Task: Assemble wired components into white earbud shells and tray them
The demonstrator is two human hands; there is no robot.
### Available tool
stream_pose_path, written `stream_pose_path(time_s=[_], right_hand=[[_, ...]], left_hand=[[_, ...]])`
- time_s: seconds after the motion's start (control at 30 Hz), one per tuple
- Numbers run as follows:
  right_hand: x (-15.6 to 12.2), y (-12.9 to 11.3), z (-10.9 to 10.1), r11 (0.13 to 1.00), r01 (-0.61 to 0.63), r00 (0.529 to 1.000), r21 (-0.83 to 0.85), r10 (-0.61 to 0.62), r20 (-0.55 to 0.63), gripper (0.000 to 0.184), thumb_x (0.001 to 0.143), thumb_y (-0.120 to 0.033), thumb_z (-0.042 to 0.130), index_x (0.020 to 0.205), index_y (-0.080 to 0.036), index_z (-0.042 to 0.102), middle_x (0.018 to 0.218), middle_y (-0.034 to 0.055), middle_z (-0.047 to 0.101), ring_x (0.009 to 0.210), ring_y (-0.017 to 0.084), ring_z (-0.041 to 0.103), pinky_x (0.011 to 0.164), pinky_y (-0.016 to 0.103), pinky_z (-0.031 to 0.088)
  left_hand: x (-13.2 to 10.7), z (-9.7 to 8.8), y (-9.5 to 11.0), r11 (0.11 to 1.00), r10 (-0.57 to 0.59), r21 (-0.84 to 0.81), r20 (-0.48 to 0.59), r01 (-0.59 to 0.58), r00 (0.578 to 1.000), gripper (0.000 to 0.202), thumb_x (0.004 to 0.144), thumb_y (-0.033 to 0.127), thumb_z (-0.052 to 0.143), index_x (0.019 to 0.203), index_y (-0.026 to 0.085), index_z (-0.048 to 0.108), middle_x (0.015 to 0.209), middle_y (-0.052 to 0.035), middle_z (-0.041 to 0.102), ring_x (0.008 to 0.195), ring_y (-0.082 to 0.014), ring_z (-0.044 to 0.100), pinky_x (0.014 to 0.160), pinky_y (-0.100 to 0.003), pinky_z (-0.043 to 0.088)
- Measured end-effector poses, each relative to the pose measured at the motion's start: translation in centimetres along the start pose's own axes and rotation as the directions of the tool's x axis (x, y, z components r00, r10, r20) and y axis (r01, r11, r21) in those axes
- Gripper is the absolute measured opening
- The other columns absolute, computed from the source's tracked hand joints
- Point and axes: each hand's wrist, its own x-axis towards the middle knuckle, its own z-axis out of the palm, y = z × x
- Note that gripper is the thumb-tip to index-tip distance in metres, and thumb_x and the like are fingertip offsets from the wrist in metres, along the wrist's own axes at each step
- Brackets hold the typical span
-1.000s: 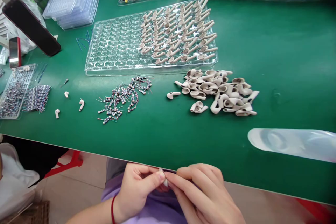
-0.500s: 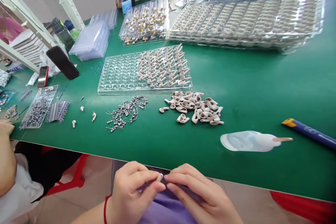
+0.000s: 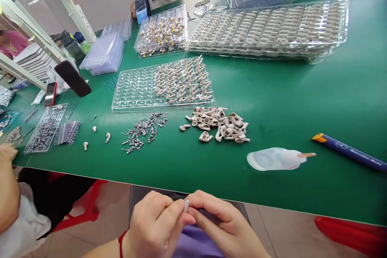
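Just below the table's front edge, my left hand pinches a small pale earbud shell between thumb and fingertips. My right hand meets it from the other side, thumb and forefinger closed together against the shell's end. Whatever sits between those right fingertips is too small and hidden to make out. On the table beyond lies a heap of beige earbud shells. Left of it is a pile of small wired components. A clear tray behind them is partly filled with rows of shells.
A squeeze bottle and a blue-and-yellow tube-like object lie to the right. Filled trays are stacked behind. A phone leans at the left, near stacked empty trays. A co-worker's arm rests at the left edge.
My right hand has moved left, and its fingertips have closed in against the shell. My left fingers have curled tighter around it. The view has shifted slightly.
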Motion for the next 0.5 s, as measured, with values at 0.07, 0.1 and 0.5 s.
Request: stream_pose_path(time_s=[0.07,0.1,0.5], right_hand=[[-0.03,0.02,0.04,0.999,-0.05,0.999,0.016,0.05,0.003,0.02,0.094,-0.027,0.056,0.079,-0.02,0.068,0.069,0.0019,0.068,0.062,0.013,0.064,0.059,0.019,0.052],[-0.05,0.03,0.06,0.997,-0.076,0.997,0.024,0.076,0.009,0.02,0.093,-0.028,0.056,0.079,-0.02,0.068,0.07,0.0019,0.068,0.063,0.013,0.064,0.06,0.019,0.052],[-0.24,0.44,0.02,0.992,-0.109,0.994,0.067,0.108,0.014,0.016,0.092,-0.026,0.058,0.082,-0.022,0.069,0.072,0.0004,0.068,0.066,0.013,0.063,0.063,0.019,0.051]], left_hand=[[0.25,-0.01,0.08,0.999,0.033,0.02,-0.029,-0.033,0.999,0.015,0.09,0.013,0.061,0.104,0.011,0.065,0.067,-0.0048,0.065,0.058,-0.0145,0.056,0.054,-0.024,0.048],[0.38,-0.01,0.1,0.998,0.049,0.031,-0.042,-0.048,0.998,0.015,0.09,0.013,0.061,0.103,0.01,0.065,0.066,-0.0048,0.064,0.058,-0.0144,0.056,0.053,-0.024,0.048],[0.43,0.25,-0.18,0.999,0.047,0.002,-0.054,-0.047,0.997,0.015,0.089,0.013,0.063,0.103,0.01,0.066,0.068,-0.0054,0.065,0.059,-0.0145,0.057,0.053,-0.024,0.049]])
